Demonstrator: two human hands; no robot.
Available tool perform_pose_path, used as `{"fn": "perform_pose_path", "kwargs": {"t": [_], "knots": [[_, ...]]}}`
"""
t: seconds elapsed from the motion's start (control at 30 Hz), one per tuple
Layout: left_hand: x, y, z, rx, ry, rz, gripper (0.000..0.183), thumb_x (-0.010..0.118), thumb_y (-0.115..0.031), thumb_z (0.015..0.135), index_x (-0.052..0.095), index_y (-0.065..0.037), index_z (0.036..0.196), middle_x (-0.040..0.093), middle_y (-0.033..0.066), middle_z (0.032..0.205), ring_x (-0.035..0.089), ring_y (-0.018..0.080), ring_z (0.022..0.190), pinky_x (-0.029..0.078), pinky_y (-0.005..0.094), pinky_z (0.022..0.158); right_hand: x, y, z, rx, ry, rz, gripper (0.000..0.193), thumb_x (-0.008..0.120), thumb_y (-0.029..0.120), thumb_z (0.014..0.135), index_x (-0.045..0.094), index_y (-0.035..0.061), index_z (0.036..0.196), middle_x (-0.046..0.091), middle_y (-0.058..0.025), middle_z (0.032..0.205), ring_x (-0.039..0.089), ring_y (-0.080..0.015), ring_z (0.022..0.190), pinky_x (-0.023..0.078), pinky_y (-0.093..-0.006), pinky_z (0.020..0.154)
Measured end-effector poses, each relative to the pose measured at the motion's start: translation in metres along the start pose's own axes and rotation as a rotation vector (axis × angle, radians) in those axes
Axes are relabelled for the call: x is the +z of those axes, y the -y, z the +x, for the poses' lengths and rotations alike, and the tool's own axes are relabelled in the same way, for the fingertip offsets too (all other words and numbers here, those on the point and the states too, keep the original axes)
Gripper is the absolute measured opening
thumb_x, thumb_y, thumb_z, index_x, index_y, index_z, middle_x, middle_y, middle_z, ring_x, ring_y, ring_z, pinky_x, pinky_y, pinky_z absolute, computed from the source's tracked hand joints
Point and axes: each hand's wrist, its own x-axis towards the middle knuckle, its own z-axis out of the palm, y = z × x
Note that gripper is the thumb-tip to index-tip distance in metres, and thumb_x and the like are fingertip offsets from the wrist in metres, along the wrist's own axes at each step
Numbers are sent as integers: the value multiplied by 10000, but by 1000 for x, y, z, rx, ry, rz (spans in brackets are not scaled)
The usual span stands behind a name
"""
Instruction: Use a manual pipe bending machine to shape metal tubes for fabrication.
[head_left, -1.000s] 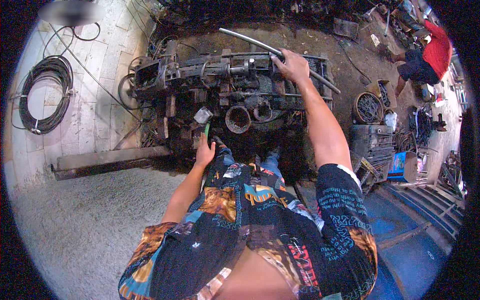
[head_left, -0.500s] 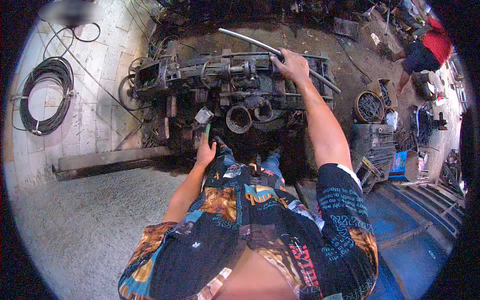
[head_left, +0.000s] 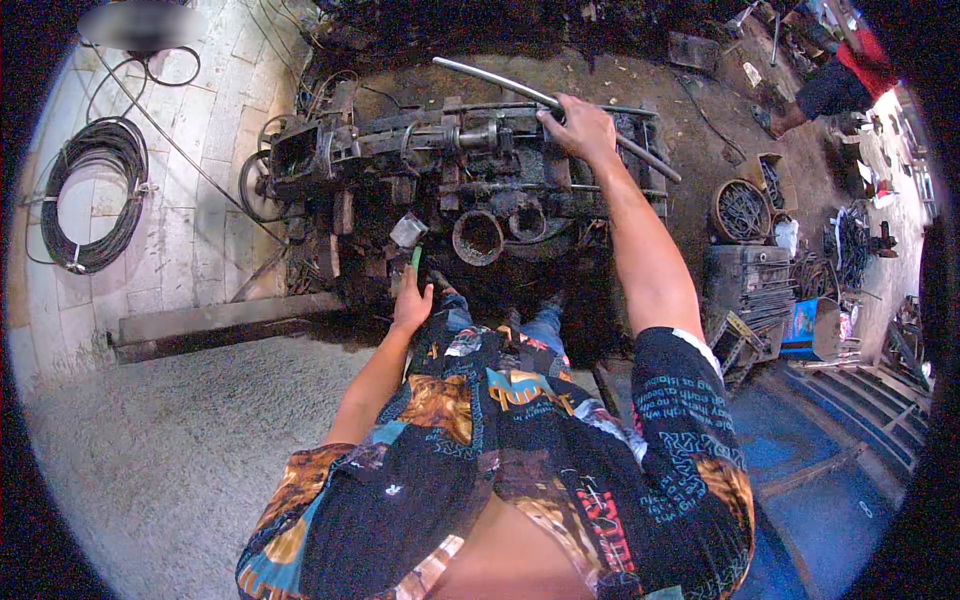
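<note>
A dark, greasy machine (head_left: 400,150) stands lengthwise in front of me, with shafts, brackets and two round open cups on its near side. Across its right half slants a long metal rod (head_left: 500,84). My right hand (head_left: 584,130) is closed over the rod from above, near its middle. Left of the cups, my left hand (head_left: 411,302) points away from me with its fingers stretched and the thumb apart. A narrow green piece (head_left: 416,257) lies at its fingertips; whether they touch it I cannot tell. Just beyond is a small pale grey box (head_left: 408,231).
A black cable coil (head_left: 140,200) hangs on the white wall at left. To the right stand a round basket of metal pieces (head_left: 739,212), a dark metal cabinet (head_left: 745,275) and a blue box (head_left: 800,325). Another person in red (head_left: 868,65) is at the far right.
The rod and my right hand have shifted very slightly left. My left hand stays in place. The person in red has moved up and partly away at the far right.
</note>
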Motion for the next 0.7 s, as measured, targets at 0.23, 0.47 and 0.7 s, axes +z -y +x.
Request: {"fn": "perform_pose_path", "kwargs": {"t": [0.23, 0.47, 0.7], "knots": [[-5, -4, -3, 14, -12, -40, 750, 583, -299, 909, 230, 70, 1458, 289, 270, 1498, 291, 390, 1393, 266, 395, 1145, 1, 0, -2, -12, -47, 20, 553, 528, 591, 866, 609, 86, 1075, 671, -160, 1035, 640, -355, 981, 505, -475, 855], [-3, -3, -2, 11, -11, -22, 754, 590, -291, 903, 229, 74, 1454, 293, 276, 1492, 293, 395, 1390, 261, 402, 1147, 0, 0, -1, 1, -15, 3, 537, 526, 583, 872, 608, 85, 1055, 672, -159, 1022, 643, -359, 970, 508, -477, 848], [0, 0, 0, -15, -1, -2, 770, 601, -299, 894, 223, 65, 1457, 300, 280, 1486, 310, 407, 1375, 269, 417, 1141, -1, 4, 0, -1, 5, -2, 557, 522, 604, 866, 603, 82, 1045, 670, -165, 1027, 646, -357, 965, 514, -480, 829]]}}
